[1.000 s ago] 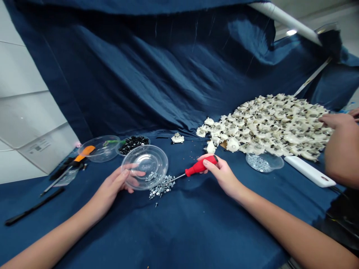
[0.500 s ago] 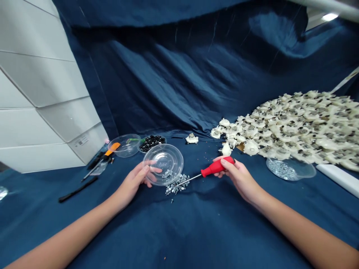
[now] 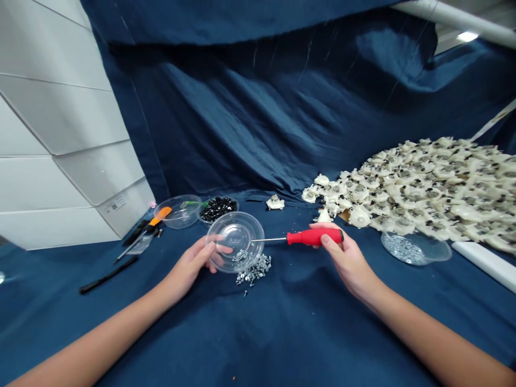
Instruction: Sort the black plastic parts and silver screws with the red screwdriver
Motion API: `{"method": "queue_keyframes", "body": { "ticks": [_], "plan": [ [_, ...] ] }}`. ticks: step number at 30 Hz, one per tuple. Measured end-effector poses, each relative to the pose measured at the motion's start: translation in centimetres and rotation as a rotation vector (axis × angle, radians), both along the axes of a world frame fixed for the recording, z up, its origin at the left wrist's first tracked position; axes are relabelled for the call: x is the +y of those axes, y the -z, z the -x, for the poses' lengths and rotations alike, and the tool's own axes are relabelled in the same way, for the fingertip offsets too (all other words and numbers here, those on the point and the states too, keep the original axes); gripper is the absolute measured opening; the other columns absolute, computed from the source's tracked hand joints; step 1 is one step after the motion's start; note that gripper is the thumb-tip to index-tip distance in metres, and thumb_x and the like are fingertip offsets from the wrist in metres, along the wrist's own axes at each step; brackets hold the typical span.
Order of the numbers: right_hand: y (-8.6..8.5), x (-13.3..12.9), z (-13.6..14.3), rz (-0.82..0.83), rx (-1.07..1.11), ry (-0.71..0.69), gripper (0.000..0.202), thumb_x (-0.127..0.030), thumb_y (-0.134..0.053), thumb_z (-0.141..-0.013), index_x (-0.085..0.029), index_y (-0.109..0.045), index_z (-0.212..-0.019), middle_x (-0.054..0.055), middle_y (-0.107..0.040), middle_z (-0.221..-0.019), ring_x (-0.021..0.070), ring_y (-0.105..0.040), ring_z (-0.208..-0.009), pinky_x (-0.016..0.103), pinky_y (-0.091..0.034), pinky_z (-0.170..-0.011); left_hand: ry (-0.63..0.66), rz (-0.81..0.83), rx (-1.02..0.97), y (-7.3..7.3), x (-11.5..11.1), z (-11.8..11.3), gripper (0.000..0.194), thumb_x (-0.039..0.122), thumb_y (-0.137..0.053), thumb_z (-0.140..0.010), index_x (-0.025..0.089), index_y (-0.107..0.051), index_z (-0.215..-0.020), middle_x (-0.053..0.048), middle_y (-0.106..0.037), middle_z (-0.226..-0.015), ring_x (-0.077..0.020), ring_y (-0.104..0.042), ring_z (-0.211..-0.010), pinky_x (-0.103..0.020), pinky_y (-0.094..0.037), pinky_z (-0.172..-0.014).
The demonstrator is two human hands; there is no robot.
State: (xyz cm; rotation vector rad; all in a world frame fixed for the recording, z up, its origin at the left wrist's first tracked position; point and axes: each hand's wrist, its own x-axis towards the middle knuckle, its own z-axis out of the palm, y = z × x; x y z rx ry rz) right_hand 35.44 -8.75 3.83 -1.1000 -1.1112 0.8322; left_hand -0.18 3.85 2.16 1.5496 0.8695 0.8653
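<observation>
My left hand (image 3: 200, 257) grips the left edge of a clear round plastic dish (image 3: 231, 228), tilted, with a few silver screws (image 3: 241, 256) at its lower right. A heap of silver screws (image 3: 258, 267) lies on the blue cloth just below and right of the dish. In my right hand (image 3: 342, 255) is a screwdriver with a red handle (image 3: 310, 237). Its thin shaft points left, and the tip is over the dish's right side. Whether the tip touches the dish I cannot tell.
White boxes (image 3: 60, 161) rise at the left, near an orange-handled tool (image 3: 161, 215) and a black strip (image 3: 108, 275). Behind sit a dish of black parts (image 3: 218, 209) and one cream part (image 3: 275, 202). Many cream parts (image 3: 435, 183) and a screw dish (image 3: 403, 249) lie right.
The screwdriver has lifted from the screw heap to the dish's right side, and its shaft is now nearly level. My left hand still holds the dish.
</observation>
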Motion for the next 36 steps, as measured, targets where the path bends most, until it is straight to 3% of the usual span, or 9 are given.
{"method": "queue_keyframes", "body": {
  "ticks": [7, 13, 18, 21, 26, 31, 36],
  "plan": [
    [0.4, -0.2, -0.3, -0.021, -0.037, 0.004, 0.043, -0.059, -0.073, -0.098, -0.025, -0.075, -0.124, 0.008, -0.076, -0.129, 0.0271, -0.067, -0.118, 0.037, -0.048, -0.104, 0.002, -0.004, -0.002, 0.2, 0.1, 0.2, 0.067, 0.071, -0.065, -0.096, 0.015, -0.062, -0.133, -0.019, -0.080, -0.119, -0.0245, -0.073, -0.083, -0.034, -0.056, -0.065],
    [0.1, -0.7, 0.2, 0.023, -0.024, -0.070, 0.042, -0.060, -0.067, -0.101, -0.022, -0.077, -0.115, 0.008, -0.080, -0.107, 0.0257, -0.073, -0.092, 0.036, -0.055, -0.085, 0.000, -0.002, -0.016, 0.6, 0.3, 0.5, 0.067, 0.072, -0.066, -0.095, 0.016, -0.064, -0.131, -0.017, -0.081, -0.117, -0.0241, -0.073, -0.081, -0.034, -0.057, -0.063],
    [0.4, -0.7, 0.1, 0.049, -0.081, -0.106, 0.035, -0.054, -0.074, -0.099, -0.024, -0.078, -0.118, 0.006, -0.080, -0.099, 0.0222, -0.070, -0.084, 0.033, -0.055, -0.083, 0.007, -0.006, -0.016, 0.4, -0.2, 0.7, 0.070, 0.075, -0.066, -0.093, 0.016, -0.063, -0.131, -0.017, -0.080, -0.118, -0.0236, -0.073, -0.082, -0.034, -0.058, -0.065],
    [0.7, -0.4, 0.0, 0.086, -0.137, -0.109, 0.035, -0.053, -0.077, -0.097, -0.024, -0.078, -0.116, 0.006, -0.081, -0.108, 0.0206, -0.069, -0.082, 0.032, -0.055, -0.080, 0.004, 0.014, -0.023, 0.4, -0.4, 0.8, 0.070, 0.075, -0.065, -0.094, 0.015, -0.062, -0.131, -0.018, -0.080, -0.119, -0.0220, -0.072, -0.082, -0.032, -0.057, -0.066],
    [0.5, -0.1, 0.2, 0.099, -0.061, -0.116, 0.034, -0.052, -0.078, -0.096, -0.023, -0.079, -0.112, 0.005, -0.080, -0.095, 0.0195, -0.067, -0.080, 0.031, -0.052, -0.078, 0.007, 0.002, -0.010, 0.2, -0.3, 0.8, 0.069, 0.073, -0.064, -0.095, 0.015, -0.061, -0.132, -0.018, -0.079, -0.119, -0.0228, -0.073, -0.082, -0.033, -0.057, -0.065],
    [-0.1, -0.1, 0.4, 0.114, 0.009, -0.121, 0.039, -0.056, -0.071, -0.100, -0.020, -0.077, -0.114, 0.006, -0.078, -0.086, 0.0211, -0.068, -0.079, 0.034, -0.054, -0.079, 0.004, -0.004, -0.011, 0.4, 0.2, 0.7, 0.067, 0.072, -0.064, -0.096, 0.015, -0.062, -0.132, -0.017, -0.080, -0.118, -0.0225, -0.072, -0.081, -0.034, -0.057, -0.064],
    [-0.4, -0.1, 0.5, 0.112, 0.093, -0.122, 0.046, -0.061, -0.062, -0.104, -0.020, -0.074, -0.123, 0.009, -0.080, -0.094, 0.0234, -0.071, -0.085, 0.036, -0.057, -0.077, 0.021, -0.022, 0.001, 0.7, 0.6, 0.5, 0.069, 0.073, -0.065, -0.095, 0.015, -0.061, -0.133, -0.018, -0.080, -0.118, -0.0222, -0.072, -0.080, -0.033, -0.056, -0.064]
  ]
}}
